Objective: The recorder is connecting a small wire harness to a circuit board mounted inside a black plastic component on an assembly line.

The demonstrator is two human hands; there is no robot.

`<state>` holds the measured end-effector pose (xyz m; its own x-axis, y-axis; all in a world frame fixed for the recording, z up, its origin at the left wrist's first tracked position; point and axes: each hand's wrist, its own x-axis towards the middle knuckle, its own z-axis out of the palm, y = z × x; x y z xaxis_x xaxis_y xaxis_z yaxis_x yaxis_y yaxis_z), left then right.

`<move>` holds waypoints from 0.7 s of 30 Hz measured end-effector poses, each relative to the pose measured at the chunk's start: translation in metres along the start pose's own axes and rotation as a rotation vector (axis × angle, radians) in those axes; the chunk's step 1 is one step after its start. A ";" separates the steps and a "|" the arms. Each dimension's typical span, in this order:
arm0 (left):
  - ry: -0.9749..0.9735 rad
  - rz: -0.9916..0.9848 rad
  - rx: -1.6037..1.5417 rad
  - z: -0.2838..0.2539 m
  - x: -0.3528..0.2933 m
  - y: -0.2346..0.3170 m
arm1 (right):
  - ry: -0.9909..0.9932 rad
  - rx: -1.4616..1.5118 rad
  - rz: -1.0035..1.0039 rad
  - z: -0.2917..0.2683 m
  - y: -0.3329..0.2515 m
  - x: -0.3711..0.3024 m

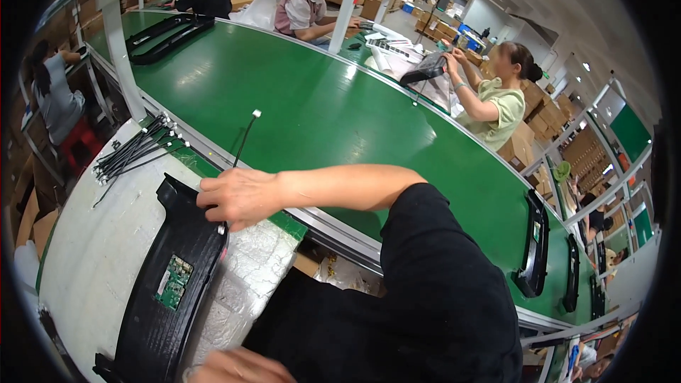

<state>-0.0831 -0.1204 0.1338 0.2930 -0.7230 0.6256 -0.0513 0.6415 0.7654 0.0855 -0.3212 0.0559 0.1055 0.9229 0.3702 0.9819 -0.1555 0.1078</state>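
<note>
At one o'clock on the black panel (186, 237), your right hand (241, 197) is pinching a black cable (245, 139) that hard tugging could be straining, your left hand (237, 369) being too blurred to tell.

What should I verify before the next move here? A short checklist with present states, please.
1. Right hand holds the black cable: ok.
2. Cable's upper white connector unplugged: ok, it sticks out above the hand.
3. Circuit board on the black panel: ok.
4. Left hand grip: cannot tell, blurred at the lower edge.
5. Loose cable pile off the panel: ok, beside its far end.
</note>
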 end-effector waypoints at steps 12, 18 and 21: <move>1.214 -0.392 -0.003 -0.046 -0.064 -0.062 | 0.455 -0.161 0.190 0.007 -0.070 0.038; 1.275 -0.446 0.004 -0.048 -0.076 -0.060 | 0.367 -0.180 0.161 0.013 -0.072 0.039; 1.282 -0.471 0.117 -0.049 -0.087 -0.055 | 0.375 0.029 0.118 0.007 -0.075 0.044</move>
<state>-0.0591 -0.0802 0.0300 0.9713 -0.0821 -0.2230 0.2377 0.3320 0.9129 0.0173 -0.2667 0.0581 0.1591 0.7059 0.6902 0.9710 -0.2382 0.0198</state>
